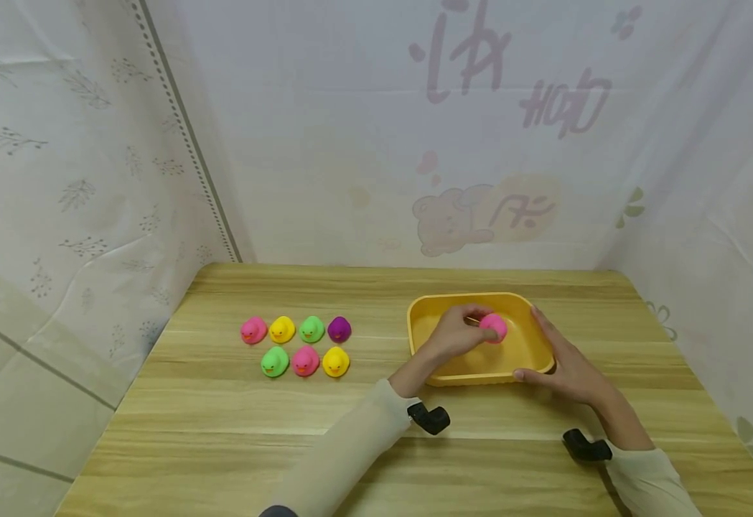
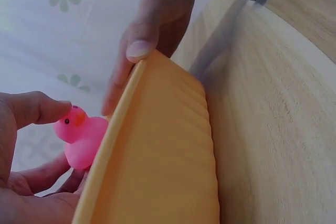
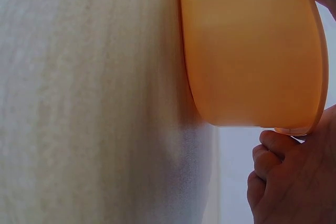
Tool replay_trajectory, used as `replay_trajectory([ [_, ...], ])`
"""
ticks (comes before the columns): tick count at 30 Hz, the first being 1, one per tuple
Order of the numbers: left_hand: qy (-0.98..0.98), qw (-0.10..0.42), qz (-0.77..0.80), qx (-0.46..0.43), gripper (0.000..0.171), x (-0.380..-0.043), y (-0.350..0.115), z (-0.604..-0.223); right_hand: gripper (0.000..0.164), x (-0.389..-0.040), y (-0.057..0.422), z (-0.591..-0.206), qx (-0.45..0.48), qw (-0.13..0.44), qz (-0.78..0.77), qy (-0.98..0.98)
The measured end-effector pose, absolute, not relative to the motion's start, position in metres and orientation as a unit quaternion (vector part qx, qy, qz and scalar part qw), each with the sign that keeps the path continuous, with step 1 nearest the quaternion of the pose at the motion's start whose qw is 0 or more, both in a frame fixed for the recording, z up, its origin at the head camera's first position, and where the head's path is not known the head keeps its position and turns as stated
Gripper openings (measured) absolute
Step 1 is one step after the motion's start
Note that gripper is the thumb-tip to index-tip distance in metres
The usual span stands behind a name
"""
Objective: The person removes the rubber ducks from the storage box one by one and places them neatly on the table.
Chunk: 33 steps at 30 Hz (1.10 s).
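My left hand [image 1: 459, 333] pinches a pink rubber duck [image 1: 494, 328] between thumb and fingers, over the inside of a yellow plastic tray [image 1: 479, 378]. In the left wrist view, the duck [image 2: 84, 139] shows its face and orange beak, level with the tray's rim. My right hand [image 1: 570, 370] grips the tray's right end, thumb at the front rim and fingers along the right side. The tray [image 3: 252, 56] stands upright on the table in the right wrist view. Its floor shows no other duck.
Left of the tray, several rubber ducks stand in two rows on the wooden table [image 1: 221, 445]. The back row includes a purple duck [image 1: 339, 329]; a yellow duck [image 1: 336, 362] ends the front row. Patterned cloth [image 1: 324, 143] hangs behind the table and on both sides.
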<state>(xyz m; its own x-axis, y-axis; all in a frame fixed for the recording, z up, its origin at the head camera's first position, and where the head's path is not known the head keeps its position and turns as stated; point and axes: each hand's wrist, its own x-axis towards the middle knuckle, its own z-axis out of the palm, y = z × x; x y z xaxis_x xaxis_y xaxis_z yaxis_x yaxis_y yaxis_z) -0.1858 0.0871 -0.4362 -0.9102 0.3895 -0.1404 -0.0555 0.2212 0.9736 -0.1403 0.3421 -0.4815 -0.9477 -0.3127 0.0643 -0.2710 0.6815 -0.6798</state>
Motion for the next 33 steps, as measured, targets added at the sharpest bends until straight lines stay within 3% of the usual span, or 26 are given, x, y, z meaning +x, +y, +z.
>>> replay_trajectory([
  [23,0.751,0.151,0.612,0.195,0.042,-0.185,0.030,-0.426,0.120,-0.139,0.343,-0.482,-0.155,0.024,-0.350,0.924],
  [33,0.752,0.153,0.615,0.179,0.043,-0.181,0.012,-0.424,0.120,-0.139,0.342,-0.480,-0.156,0.022,-0.355,0.921],
])
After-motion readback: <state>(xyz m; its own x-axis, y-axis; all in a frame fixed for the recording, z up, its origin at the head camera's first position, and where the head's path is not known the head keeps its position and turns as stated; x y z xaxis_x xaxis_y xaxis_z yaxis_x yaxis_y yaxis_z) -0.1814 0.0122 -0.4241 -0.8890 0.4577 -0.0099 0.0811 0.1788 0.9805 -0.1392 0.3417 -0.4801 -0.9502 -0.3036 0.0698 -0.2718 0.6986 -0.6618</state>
